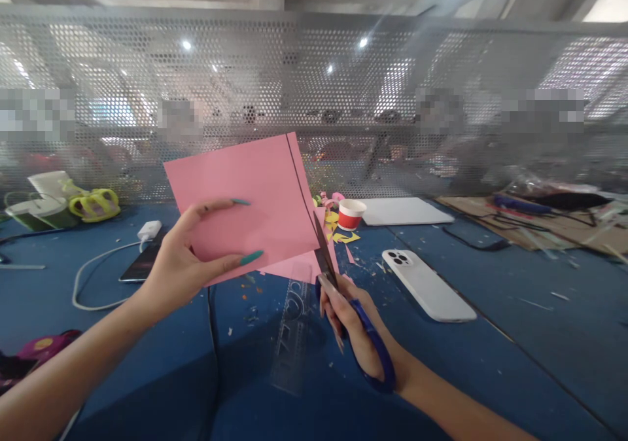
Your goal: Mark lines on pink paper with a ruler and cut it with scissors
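From where I stand, the person's left hand [189,248] pinches a pink sheet of paper [240,199], thumb and a finger with long teal nails lying across its near face, and holds it up tilted above the middle of the blue tabletop [515,375]. A dark line [300,176] runs close beside the sheet's right edge. The right hand [358,323] is curled through the blue handles of a pair of scissors [375,346], whose dark blades point up at the sheet's lower right corner — I cannot tell how far apart they are, or whether they have bitten into the paper. Beneath, a clear stencil ruler [290,343] lies flat, its length running toward the tabletop's near edge, with more pink paper [289,265] at its far end. Yellow paper scraps [347,237] sit just beyond, near a red-and-white cup [351,214]. A flat white panel [405,211] lies by the tabletop's far edge, in front of a perforated metal screen [294,61]. Right of the scissors rests a white smartphone [428,285], camera side up; toward the left edge, a white charger [149,230] trails its cable beside a dark phone [140,264] — partly hidden by the left hand.
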`<state>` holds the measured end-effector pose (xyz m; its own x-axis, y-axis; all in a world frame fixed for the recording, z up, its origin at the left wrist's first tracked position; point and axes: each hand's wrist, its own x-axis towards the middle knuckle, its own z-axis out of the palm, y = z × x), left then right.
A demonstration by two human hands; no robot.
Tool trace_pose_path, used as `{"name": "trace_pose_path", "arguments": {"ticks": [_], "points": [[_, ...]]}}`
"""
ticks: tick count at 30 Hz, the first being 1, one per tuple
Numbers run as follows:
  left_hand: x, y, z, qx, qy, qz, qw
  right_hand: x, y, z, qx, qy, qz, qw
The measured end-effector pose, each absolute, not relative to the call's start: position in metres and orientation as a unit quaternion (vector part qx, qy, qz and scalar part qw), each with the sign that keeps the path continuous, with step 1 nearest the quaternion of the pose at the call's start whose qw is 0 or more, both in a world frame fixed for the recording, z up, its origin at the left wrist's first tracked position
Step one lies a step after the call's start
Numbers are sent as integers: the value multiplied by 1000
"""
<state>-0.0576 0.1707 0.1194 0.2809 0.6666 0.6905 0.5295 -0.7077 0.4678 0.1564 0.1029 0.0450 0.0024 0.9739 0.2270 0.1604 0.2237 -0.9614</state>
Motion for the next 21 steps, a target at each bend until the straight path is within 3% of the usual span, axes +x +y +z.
{"name": "trace_pose_path", "arguments": {"ticks": [21], "points": [[-58, 171, 119, 797, 371, 470, 78, 156, 102, 43, -473, -579, 403, 528]]}}
